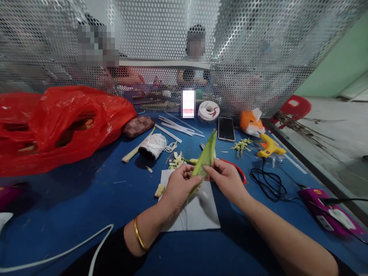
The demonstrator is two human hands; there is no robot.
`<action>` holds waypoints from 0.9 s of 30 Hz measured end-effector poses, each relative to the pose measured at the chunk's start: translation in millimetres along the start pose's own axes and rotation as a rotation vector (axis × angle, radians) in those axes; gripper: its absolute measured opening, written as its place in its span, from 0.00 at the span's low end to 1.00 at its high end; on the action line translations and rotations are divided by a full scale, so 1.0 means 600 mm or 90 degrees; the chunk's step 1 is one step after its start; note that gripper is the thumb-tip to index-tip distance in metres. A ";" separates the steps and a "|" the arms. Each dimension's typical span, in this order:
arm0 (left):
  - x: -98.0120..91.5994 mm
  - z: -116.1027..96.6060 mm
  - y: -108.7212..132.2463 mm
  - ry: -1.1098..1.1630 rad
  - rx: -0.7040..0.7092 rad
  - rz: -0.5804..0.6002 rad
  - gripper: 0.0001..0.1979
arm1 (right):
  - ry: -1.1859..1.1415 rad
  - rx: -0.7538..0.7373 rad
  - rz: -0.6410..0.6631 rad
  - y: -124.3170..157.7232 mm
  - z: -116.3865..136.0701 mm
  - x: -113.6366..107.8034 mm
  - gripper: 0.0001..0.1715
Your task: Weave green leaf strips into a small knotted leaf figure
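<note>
Both hands hold a long green husk-like leaf [209, 151], tilted up with its pointed tip away from me. My left hand [178, 188] pinches its lower end between thumb and fingers. Higher up, my right hand [228, 178] grips the leaf's right edge, thumb in front. Beneath them lies a white sheet of paper [202, 216]. Small pale green leaf and bud pieces [176, 160] are heaped just past the sheet. Scissors with red handles [240, 170] lie partly hidden behind my right hand. A short pale stub [159, 190] rests by the paper's left edge.
On the blue table are a red plastic bag [112, 111], white thread [153, 146], a pale stalk [135, 150], white strips [178, 128], a tape roll [209, 111], a phone [226, 129], a yellow glue gun [270, 145] and a purple power strip [330, 212]. People sit behind the perforated screen [161, 34].
</note>
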State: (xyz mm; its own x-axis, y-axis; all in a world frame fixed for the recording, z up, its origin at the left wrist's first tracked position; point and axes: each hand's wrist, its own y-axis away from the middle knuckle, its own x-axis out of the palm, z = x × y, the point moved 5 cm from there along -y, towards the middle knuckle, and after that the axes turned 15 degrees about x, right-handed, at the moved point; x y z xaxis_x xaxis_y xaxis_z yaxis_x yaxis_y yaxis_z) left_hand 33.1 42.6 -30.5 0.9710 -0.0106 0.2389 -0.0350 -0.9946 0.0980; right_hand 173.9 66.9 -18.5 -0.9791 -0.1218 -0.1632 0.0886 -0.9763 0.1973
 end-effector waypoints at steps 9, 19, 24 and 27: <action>-0.007 0.010 -0.010 0.031 -0.002 0.024 0.10 | -0.109 0.053 0.002 -0.005 0.007 -0.017 0.20; -0.005 0.006 -0.009 -0.012 -0.012 0.001 0.09 | 0.014 -0.003 -0.034 -0.004 0.000 -0.013 0.17; -0.007 -0.005 -0.016 -0.082 0.104 0.007 0.11 | 0.091 -0.036 -0.020 0.006 -0.005 0.002 0.13; -0.017 -0.013 -0.021 -0.123 0.160 -0.018 0.08 | 0.105 -0.042 -0.007 0.011 0.001 0.007 0.12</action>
State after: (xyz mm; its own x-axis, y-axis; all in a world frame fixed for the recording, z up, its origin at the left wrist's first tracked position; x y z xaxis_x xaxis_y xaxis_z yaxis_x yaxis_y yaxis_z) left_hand 21.8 55.9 -26.9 0.9985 0.0222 0.0491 0.0292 -0.9889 -0.1458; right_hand 170.4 60.0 -17.3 -0.9374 -0.1331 -0.3219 0.0948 -0.9867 0.1318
